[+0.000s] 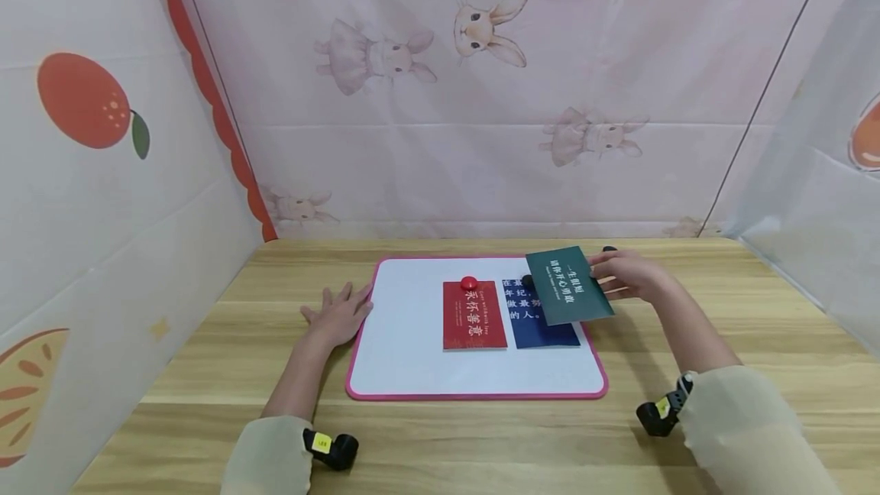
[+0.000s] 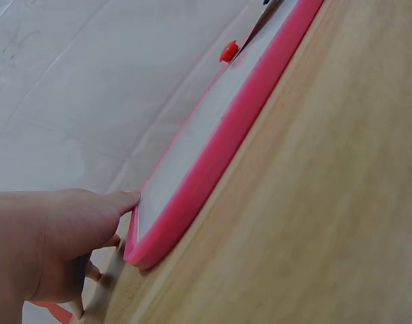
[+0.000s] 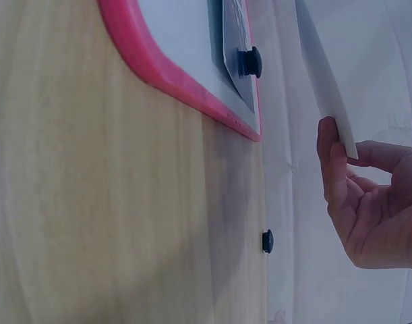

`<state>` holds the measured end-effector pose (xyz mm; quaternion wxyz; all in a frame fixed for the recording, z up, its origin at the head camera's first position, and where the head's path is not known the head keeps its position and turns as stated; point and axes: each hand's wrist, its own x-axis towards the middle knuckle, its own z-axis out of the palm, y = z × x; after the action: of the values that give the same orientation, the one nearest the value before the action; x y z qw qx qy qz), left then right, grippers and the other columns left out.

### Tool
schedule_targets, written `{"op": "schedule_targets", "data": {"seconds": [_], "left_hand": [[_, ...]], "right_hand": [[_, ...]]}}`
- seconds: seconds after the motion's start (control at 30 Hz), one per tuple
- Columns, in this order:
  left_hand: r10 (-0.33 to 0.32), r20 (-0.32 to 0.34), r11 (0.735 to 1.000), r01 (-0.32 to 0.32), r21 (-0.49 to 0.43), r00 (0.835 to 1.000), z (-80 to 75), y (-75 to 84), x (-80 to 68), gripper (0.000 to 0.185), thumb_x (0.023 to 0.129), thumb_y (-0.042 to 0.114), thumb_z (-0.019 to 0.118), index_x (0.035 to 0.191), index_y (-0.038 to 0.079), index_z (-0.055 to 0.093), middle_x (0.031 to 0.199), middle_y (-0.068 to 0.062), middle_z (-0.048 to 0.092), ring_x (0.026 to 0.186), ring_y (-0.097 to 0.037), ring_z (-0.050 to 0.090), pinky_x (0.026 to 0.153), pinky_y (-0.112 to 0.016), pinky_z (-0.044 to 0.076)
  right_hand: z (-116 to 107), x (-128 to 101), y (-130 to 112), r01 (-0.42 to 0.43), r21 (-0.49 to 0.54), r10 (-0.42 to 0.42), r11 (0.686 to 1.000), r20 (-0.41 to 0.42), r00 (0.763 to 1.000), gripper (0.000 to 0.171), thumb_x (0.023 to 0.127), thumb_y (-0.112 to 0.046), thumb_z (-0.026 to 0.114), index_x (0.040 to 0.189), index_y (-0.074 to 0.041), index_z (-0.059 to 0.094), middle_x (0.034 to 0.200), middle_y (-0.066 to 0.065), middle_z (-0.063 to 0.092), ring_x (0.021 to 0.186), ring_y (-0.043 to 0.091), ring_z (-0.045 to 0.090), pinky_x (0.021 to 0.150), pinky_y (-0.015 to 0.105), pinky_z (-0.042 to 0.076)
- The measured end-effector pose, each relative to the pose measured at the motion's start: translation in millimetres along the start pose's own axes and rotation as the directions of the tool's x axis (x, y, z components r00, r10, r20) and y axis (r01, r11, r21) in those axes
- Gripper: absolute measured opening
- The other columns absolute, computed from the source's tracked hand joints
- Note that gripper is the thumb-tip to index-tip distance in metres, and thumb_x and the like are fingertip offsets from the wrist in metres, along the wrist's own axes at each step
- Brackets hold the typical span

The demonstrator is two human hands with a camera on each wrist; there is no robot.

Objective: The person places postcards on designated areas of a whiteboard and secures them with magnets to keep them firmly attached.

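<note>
My right hand point(image 1: 634, 275) pinches the right edge of a dark green card point(image 1: 569, 289) with white lettering between thumb and fingers. The card is raised over the right part of a pink-framed whiteboard point(image 1: 406, 361) and hides part of a blue card point(image 1: 546, 337). A black magnet point(image 3: 253, 62) sits on the blue card. To its left, a red card point(image 1: 474, 331) lies under a red magnet point(image 1: 469, 283). My left hand point(image 1: 337, 319) has its fingers spread on the table, with the thumb touching the board's left edge.
Another black magnet point(image 3: 268, 241) stands on the wooden table point(image 1: 440, 449), beyond the right hand. A patterned cloth point(image 1: 412, 174) hangs behind the table's far edge, with more cloth at both sides. Each wrist wears a small black camera point(image 1: 337, 451).
</note>
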<state>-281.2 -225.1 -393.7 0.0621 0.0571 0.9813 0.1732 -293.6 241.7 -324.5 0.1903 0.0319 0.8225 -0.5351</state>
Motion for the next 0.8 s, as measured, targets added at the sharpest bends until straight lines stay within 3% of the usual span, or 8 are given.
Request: {"op": "schedule_targets", "data": {"seconds": [0.8], "left_hand": [[0.002, -0.002, 1.000, -0.002, 0.004, 1.000, 0.3, 0.3, -1.1, 0.052, 0.100, 0.036, 0.031, 0.146, 0.014, 0.025, 0.147, -0.026, 0.014, 0.128, -0.054, -0.002, 0.086, -0.076, -0.006]], "right_hand": [[30.2, 9.9, -20.5, 0.032, 0.020, -0.033, 0.999, 0.038, 0.999, 0.046, 0.093, -0.008, 0.045, 0.134, 0.009, 0.033, 0.109, 0.017, 0.055, 0.082, 0.018, 0.062, 0.080, 0.036, 0.050]]}}
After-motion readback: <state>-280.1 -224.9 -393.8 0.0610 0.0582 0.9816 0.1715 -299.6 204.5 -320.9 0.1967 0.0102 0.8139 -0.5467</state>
